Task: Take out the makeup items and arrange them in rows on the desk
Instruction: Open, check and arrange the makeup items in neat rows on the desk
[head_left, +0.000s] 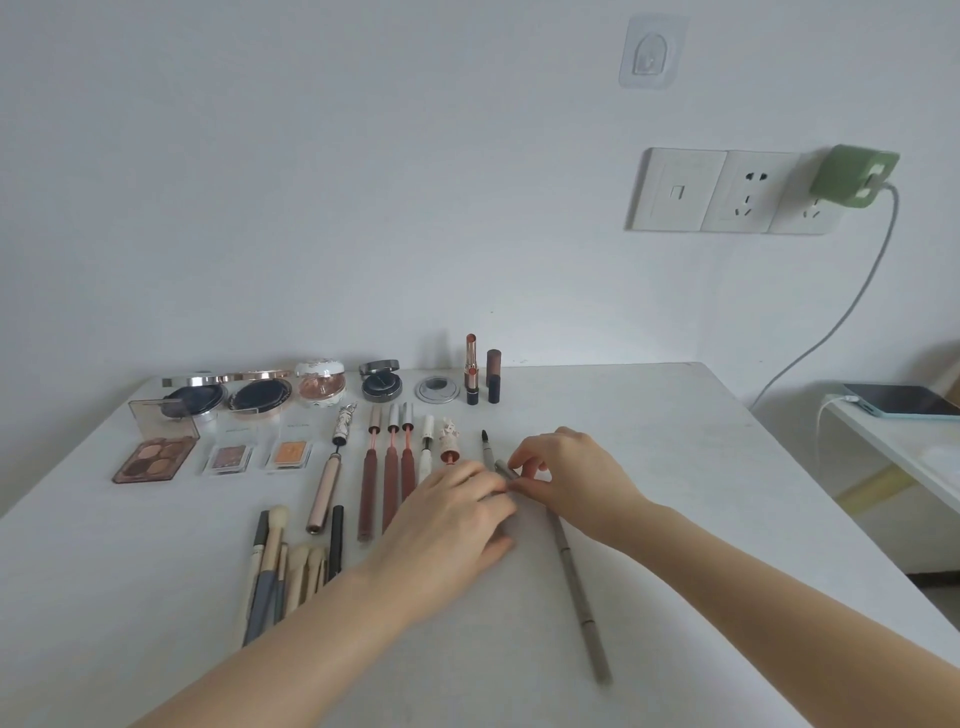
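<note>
Makeup lies in rows on the white desk (649, 467). Compacts (260, 396) and two upright lipsticks (471, 371) stand along the back. In front lie an eyeshadow palette (156, 457), two small pans (228, 458), and several open lip glosses (390, 467). Brushes (280, 561) are bunched at the front left. My left hand (457, 519) and my right hand (566, 473) meet fingertip to fingertip on the upper end of a grey pencil (582, 603), which runs toward me; the hands hide its middle. A dark-tipped liner (487, 447) lies just left of them.
A round cable grommet (437, 389) sits in the desk near the lipsticks. Wall sockets (727, 189) hold a green charger (854, 176) whose cable drops to a phone (904, 401) on a side table at the right. The desk's right edge runs diagonally.
</note>
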